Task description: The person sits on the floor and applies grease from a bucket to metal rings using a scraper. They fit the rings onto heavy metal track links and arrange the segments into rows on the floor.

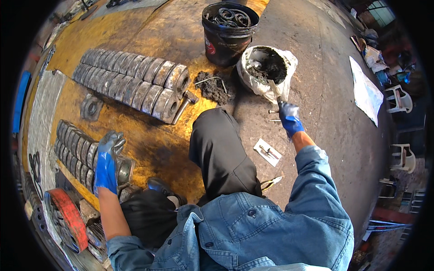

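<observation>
My right hand, in a blue and dark work glove, is closed around the handle of a flat, pale-bladed tool. The blade lies at the near rim of a tub lined with white plastic, which has dark grease inside. My left hand, gloved the same way, is raised with its fingers half curled and apart, and nothing shows in them. A large steel hex nut sits beside its wrist, at the end of a double row of nuts. Another nut lies apart.
A longer block of nuts stands ahead, with a hammer leaning on its near end. Close by are a dark shavings pile and a black bucket of rings. Pliers and a white card with small tools lie to the right.
</observation>
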Motion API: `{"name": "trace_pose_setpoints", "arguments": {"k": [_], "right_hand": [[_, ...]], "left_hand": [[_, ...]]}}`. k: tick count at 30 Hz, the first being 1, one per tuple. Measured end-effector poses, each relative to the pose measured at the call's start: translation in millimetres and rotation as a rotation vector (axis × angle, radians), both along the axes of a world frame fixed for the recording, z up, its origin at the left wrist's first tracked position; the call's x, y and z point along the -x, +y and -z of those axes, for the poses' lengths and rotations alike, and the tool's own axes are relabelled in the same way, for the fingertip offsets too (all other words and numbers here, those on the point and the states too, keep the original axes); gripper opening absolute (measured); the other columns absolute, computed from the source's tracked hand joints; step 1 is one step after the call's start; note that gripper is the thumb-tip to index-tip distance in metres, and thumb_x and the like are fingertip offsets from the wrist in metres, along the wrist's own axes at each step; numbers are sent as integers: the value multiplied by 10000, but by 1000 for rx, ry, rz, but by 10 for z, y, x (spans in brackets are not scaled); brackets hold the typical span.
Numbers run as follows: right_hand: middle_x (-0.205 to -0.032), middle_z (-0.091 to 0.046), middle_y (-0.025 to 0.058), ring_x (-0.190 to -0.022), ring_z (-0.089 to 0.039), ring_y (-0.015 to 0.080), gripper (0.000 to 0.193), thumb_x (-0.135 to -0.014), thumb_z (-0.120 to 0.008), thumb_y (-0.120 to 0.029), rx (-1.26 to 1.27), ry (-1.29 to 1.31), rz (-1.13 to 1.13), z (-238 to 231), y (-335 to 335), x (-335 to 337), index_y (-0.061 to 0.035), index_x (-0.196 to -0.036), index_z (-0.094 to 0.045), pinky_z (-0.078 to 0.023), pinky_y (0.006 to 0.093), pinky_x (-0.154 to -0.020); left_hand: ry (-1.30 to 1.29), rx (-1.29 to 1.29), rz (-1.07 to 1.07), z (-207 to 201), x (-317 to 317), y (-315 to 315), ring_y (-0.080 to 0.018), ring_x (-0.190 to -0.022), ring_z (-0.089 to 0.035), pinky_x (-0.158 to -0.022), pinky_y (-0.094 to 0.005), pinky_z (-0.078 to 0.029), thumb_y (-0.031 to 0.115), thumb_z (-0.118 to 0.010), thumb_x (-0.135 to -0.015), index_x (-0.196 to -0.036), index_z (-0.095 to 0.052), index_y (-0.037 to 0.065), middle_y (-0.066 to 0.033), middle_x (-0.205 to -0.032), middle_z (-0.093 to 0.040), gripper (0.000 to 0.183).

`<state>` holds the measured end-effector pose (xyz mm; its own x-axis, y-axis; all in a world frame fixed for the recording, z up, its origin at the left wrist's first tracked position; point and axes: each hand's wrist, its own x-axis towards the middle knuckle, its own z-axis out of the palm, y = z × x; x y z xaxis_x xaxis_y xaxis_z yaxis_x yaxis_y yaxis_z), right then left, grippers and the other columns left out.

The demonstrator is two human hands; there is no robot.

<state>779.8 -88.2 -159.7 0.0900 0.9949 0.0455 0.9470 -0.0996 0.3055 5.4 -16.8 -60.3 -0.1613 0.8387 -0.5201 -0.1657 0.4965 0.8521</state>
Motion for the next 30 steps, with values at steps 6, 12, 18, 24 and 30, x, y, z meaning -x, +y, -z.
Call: {"name": "trace_pose_setpoints", "arguments": {"k": [6,12,18,24,30], "right_hand": [[-874,-693,139,-748,-683,325,360,-954,-436,-132,35,-64,-83,-118,-578,-290,-160,-1290,-563,-530,452,-602],[-844,-683,51,-697,-595,178,370,-891,-525,-49,-267,876,63,-232,-418,-315,-78,-1248,-620,-474,331,-616],[-1208,-662,136,-1076,-627,306,514,-999,-426,-455,-237,2604,821,338,-142,-468,-99,-1349,-550,-501,444,-916],[-855,-695,50,-656,-619,216,235,-917,-580,-384,-881,2437,1183,761,-498,-119,-159,-852,-600,-468,262,-496],[-1017,-742,7,-741,-670,154,268,-888,-620,-383,-210,2627,838,916,-1203,-1144,-160,-1007,-710,-558,352,-603]], "left_hand": [[16,-42,-18,-151,-235,-13,-321,-998,-674,-818,-451,-547,107,-597,-925,-1038,-621,127,-147,-1153,-683,117],[37,-61,-61,-34,55,-102,-287,-936,-689,-787,-425,-553,112,-624,-921,-1119,-625,110,-128,-1129,-692,198],[107,-193,111,-295,-189,-191,-199,-864,-679,-772,-330,-548,190,-636,-918,-1069,-647,61,-69,-977,-693,199],[306,-141,-35,-864,-236,-267,-260,-1030,-669,-867,-370,-554,274,-755,-853,-1258,-552,-47,-180,-1255,-619,556],[35,-422,-89,-781,321,-376,-273,-1174,-601,-1013,-354,-497,306,-634,-950,-1303,-533,0,-172,-1345,-563,478]]}}
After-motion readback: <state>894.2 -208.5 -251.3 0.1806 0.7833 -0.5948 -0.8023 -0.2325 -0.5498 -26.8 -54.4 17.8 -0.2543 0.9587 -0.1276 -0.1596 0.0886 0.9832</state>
